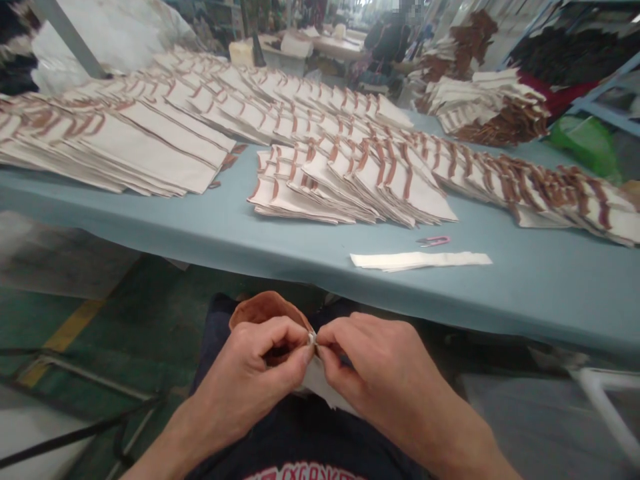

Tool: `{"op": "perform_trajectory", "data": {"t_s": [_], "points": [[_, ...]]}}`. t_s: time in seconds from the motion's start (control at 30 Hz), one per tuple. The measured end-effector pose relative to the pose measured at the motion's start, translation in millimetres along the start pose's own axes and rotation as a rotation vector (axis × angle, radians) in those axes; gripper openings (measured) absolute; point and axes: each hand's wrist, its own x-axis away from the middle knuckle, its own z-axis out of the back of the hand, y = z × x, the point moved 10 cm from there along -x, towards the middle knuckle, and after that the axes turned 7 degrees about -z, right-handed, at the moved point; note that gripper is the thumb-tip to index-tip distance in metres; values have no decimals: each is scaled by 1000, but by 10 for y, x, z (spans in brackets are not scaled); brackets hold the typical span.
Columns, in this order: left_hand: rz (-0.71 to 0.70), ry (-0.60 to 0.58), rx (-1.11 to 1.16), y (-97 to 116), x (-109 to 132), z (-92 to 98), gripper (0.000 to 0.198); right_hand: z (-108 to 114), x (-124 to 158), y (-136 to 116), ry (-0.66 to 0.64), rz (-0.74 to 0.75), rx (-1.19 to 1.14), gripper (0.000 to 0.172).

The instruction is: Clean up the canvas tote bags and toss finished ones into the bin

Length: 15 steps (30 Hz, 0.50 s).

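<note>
Over my lap, my left hand (270,353) and my right hand (365,353) meet fingertip to fingertip. Both pinch the edge of a piece of brown and white fabric (273,308). Its brown part bulges up behind my left hand, and a white part hangs down between my hands. A small white bit of the edge shows at the fingertips; what exactly it is I cannot make out. On the table ahead, apart from my hands, lie a white fabric strip (420,261) and pink-handled thread snips (434,241).
A table with a blue-grey cover (300,250) stands in front of me. Rows of overlapping white pieces with brown edges (350,180) cover much of it. A brown and white heap (490,107) sits at the back right. A metal frame (85,380) stands at lower left. Farther back a person (387,43) sits.
</note>
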Motion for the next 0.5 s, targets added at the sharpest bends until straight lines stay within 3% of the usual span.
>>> {"op": "perform_trajectory", "data": {"t_s": [0.3,0.4,0.5], "points": [[-26,98,-169,-123,-45,-51,20,-305,25,290,18,-246,-156,10],[58,86,-53,-237,-49,-98,18,-448,67,449,-25,-382,-364,8],[171,55,162,-405,-14,-184,20,-704,133,581,-142,-558,-745,9]]}}
